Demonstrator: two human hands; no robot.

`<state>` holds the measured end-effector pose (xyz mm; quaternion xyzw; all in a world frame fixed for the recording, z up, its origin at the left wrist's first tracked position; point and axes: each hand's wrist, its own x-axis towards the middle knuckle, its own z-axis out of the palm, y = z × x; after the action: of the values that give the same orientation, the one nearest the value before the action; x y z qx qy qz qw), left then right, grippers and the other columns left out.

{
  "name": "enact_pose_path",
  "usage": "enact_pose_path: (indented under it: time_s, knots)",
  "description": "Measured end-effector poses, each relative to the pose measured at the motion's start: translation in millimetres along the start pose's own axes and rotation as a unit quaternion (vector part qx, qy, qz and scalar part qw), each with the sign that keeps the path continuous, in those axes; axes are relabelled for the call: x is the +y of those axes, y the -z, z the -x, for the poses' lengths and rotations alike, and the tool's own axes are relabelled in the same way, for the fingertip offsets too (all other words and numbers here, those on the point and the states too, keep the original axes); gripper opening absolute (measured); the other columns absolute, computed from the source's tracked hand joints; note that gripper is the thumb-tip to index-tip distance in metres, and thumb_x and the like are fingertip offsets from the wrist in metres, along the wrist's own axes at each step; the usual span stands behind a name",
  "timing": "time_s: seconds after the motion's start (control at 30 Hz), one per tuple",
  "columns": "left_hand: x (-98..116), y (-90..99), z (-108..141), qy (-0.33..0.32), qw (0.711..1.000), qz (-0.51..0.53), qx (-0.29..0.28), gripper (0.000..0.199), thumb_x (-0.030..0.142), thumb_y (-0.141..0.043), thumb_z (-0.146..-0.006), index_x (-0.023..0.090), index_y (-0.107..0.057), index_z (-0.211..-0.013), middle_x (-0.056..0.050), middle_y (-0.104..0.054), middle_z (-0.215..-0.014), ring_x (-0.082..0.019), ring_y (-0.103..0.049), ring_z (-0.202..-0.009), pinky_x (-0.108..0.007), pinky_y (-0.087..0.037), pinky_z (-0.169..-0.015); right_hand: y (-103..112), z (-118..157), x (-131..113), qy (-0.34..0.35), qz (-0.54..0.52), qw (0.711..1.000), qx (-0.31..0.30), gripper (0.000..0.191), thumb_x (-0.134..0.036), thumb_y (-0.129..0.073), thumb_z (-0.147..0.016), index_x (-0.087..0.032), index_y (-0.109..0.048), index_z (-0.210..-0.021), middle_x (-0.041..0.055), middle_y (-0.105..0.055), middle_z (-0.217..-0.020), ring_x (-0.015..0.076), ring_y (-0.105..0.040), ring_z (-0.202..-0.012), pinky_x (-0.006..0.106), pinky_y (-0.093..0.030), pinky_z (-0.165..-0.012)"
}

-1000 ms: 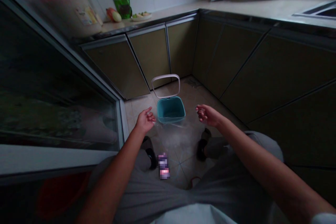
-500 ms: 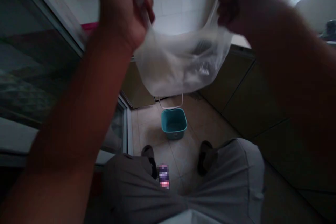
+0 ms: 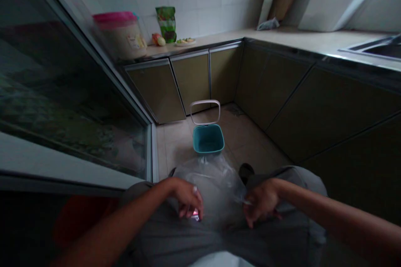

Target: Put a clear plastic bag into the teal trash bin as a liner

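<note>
A clear plastic bag [image 3: 213, 179] is spread between my hands, low over my lap and just in front of the teal bucket [image 3: 208, 139]. My left hand [image 3: 188, 198] is closed on the bag's left side, fingers curled down. At the bag's right edge, my right hand [image 3: 261, 200] is closed on the plastic, somewhat blurred. The bucket stands on the floor, open at the top, with its pale handle [image 3: 205, 102] raised behind it. No part of the bag is seen inside the bucket.
Cabinets [image 3: 191, 79] and a counter [image 3: 225, 39] run behind and right. On the counter are a pink-lidded container [image 3: 120, 35], a green packet [image 3: 166, 24], a small plate [image 3: 185, 42] and a white box [image 3: 336, 6]. A sliding glass door [image 3: 72, 91] is at left.
Both hands have come down from high in the view to lap level, bringing the bag with them. The counter and its items now show, and the bucket's handle is in full view.
</note>
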<state>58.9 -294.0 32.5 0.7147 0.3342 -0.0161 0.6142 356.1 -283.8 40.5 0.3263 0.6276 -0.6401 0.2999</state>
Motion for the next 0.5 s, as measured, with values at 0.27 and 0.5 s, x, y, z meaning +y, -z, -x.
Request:
enact_pose_path:
  time_s: [0.27, 0.5]
  knots:
    - [16.5, 97.5, 41.8, 0.047, 0.96, 0.222, 0.162, 0.018, 0.028, -0.083, -0.073, 0.018, -0.077, -0.086, -0.002, -0.059, -0.065, -0.013, -0.054, -0.052, -0.025, -0.05, -0.047, 45.6, 61.2, -14.0, 0.161, -0.169, 0.971, 0.06, 0.045, -0.052, -0.071, -0.09, -0.018, -0.067, -0.119, -0.0071, -0.045, -0.063, 0.0054, -0.037, -0.046, 0.015, -0.032, -0.04]
    - [42.8, 142.3, 26.2, -0.083, 0.853, 0.169, 0.487, 0.033, 0.009, -0.081, -0.069, 0.019, -0.071, -0.1, 0.006, -0.048, -0.064, -0.009, -0.045, -0.054, -0.022, -0.052, -0.057, 93.3, 84.2, -43.1, 0.267, -0.07, 0.864, 0.42, 0.064, -0.035, -0.07, -0.09, -0.025, -0.052, -0.151, -0.0016, -0.063, -0.082, 0.0122, -0.059, -0.069, 0.021, -0.05, -0.06]
